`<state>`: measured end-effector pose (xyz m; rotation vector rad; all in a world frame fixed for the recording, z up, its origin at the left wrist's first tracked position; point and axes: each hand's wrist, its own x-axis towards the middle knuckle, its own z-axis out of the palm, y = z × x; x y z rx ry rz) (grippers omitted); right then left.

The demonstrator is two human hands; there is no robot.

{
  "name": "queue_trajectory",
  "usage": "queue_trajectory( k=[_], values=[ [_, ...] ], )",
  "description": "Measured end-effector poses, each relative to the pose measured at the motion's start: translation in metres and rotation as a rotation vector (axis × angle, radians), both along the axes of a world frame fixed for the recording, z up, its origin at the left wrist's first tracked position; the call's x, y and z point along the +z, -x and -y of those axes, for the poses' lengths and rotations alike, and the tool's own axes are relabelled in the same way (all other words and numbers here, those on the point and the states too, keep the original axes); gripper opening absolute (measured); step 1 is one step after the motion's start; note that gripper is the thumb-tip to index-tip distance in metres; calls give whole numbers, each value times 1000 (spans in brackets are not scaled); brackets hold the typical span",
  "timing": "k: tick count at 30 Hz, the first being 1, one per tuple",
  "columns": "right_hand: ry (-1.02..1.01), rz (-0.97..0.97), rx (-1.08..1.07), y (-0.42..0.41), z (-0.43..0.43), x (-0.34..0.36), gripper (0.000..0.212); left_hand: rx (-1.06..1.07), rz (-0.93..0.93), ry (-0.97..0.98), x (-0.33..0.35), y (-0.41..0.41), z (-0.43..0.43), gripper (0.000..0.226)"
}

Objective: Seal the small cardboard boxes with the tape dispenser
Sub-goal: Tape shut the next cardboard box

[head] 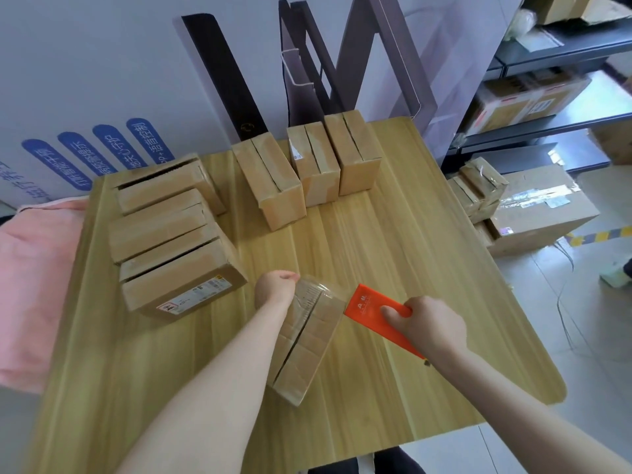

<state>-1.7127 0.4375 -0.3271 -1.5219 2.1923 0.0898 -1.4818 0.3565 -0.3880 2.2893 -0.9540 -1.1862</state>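
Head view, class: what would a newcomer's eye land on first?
The bright orange plastic tape dispenser, gripped by the right hand near the middle of the light wooden table, stands out. The left hand holds a small brown cardboard box beside it. Other cardboard boxes stand behind.

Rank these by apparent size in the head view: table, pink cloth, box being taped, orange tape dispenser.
1. table
2. pink cloth, cut off at the frame edge
3. box being taped
4. orange tape dispenser, partly hidden by the right hand
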Motion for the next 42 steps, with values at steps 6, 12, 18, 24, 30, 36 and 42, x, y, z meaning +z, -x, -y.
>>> queue_trajectory(
  k=[6, 12, 18, 24, 30, 36, 42],
  values=[
    [-20, -8, 1, 1, 1, 3, 49, -21, 165, 183, 7, -6, -24, 50],
    [-12, -137, 148, -8, 19, 23, 45, -384, 183, 115, 4, 7, -55, 62],
    [-99, -243, 447, -57, 19, 4, 25, -277, 199, 94, 3, 10, -58, 63],
    [-72, -167, 138, -24, 18, -11, 42, 193, -118, 81, 12, 38, -68, 44],
    [364, 319, -338, -7, 21, 34, 54, 510, -398, 39, 11, 67, -70, 45],
    [357, 702, -653, -32, -2, 29, 53, 345, -323, 131, 11, 54, -84, 45],
    [362, 736, -686, -30, -5, 21, 53, -359, 314, 522, 10, 37, -95, 36]
  ],
)
